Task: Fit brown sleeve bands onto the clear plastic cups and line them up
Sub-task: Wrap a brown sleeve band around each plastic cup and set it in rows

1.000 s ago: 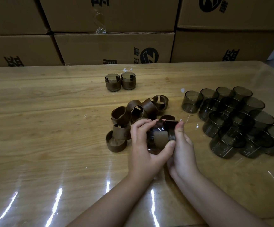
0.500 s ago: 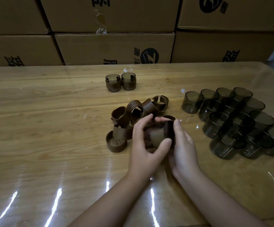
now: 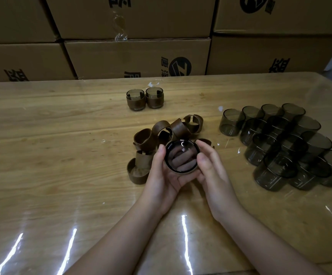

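Pinching cup (image 3: 182,155) at right rim with right hand (image 3: 210,169) fingers (image 3: 204,146); cradling it from beneath in curled left hand (image 3: 161,175), just near of loose bands (image 3: 161,133); risk of smooth cup slipping, or one riding crooked under uneven squeeze; on far boxes (image 3: 137,56), round dark logo, characters cut off, unreadable.

Cardboard boxes (image 3: 137,56): black round logo (image 3: 181,66), cut-off characters unreadable.

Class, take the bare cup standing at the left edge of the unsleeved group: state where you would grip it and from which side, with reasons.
Probably pinch the bare cup across its side wall near the rim, coming from the left: it stands upright, mouth up, with open table there, while other cups crowd its right.
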Tool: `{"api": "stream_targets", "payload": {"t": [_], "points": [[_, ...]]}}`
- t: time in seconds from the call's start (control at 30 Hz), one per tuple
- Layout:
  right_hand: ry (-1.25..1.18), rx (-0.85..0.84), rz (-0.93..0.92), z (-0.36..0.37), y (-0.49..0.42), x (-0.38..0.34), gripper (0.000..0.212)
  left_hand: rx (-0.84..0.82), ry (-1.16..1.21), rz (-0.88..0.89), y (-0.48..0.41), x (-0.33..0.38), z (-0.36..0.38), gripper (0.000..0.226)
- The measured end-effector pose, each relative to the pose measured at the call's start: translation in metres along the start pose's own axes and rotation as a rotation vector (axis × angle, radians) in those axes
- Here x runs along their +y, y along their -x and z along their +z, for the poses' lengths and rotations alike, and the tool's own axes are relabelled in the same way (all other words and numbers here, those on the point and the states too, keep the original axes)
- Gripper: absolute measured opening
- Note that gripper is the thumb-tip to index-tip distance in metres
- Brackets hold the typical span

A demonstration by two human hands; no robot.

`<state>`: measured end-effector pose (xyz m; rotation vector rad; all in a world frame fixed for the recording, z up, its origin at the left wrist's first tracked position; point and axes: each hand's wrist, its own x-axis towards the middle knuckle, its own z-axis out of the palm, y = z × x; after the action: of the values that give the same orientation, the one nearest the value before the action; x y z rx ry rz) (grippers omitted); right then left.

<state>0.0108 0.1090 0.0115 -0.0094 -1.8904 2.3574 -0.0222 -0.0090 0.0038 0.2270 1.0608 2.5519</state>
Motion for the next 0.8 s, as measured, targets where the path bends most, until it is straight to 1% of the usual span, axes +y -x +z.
{"api": "stream_targets", "payload": {"t": [0.1, 0.17, 0.33, 0.57, 0.8], "points": [[-0.028, -0.064, 0.059, -0.001, -0.002, -0.002, 0.065, 0.008, -0.015, 0.002, -0.001, 0.000, -0.001, 0.063], [-0.042, -0.079, 0.066, -0.002, -0.003, -0.004, 0.069, 0.000, -0.017, 0.001, -0.001, 0.000, -0.002, 0.061], [-0.122, -0.108, 0.101, -0.004, -0.005, -0.003, 0.060, 0.016, -0.056, -0.010, -0.002, -0.001, -0.004, 0.063], [-0.250, -0.115, 0.127, -0.008, -0.009, 0.000, 0.055, 0.017, -0.080, -0.019, -0.003, -0.001, -0.006, 0.066], [-0.313, -0.126, 0.155, -0.011, -0.012, 0.000, 0.053, 0.010, -0.057, -0.022, -0.003, -0.001, -0.007, 0.056]]}}
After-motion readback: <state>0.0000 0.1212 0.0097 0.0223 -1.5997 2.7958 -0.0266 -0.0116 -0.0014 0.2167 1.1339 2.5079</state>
